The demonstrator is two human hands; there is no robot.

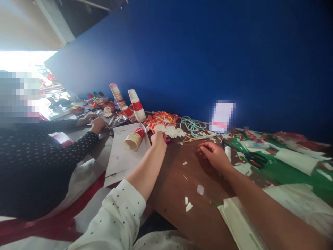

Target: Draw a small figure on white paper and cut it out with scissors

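My left hand [158, 139] reaches to the back of the brown table, its fingers closed at the near edge of a red, yellow and white heap of cut paper [162, 121]. What those fingers hold, if anything, is hidden; a small magenta piece shows beside them. Loosely curled above the tabletop, my right hand [213, 154] has thumb and fingers apart and nothing visible in it. Left of my left forearm, a nested stack of paper cups [134, 139] lies on its side on a sheet of white paper [119, 156]. A pale blue cord [192, 125] lies coiled between my hands, farther back.
Two paper cup stacks [136, 105] stand against the blue partition [208, 62]. At right, black-handled scissors [256, 159] and a white roll [296, 161] lie on a green sheet [281, 173]. A co-worker's hands [96, 123] work at far left. Paper scraps [188, 206] dot the table.
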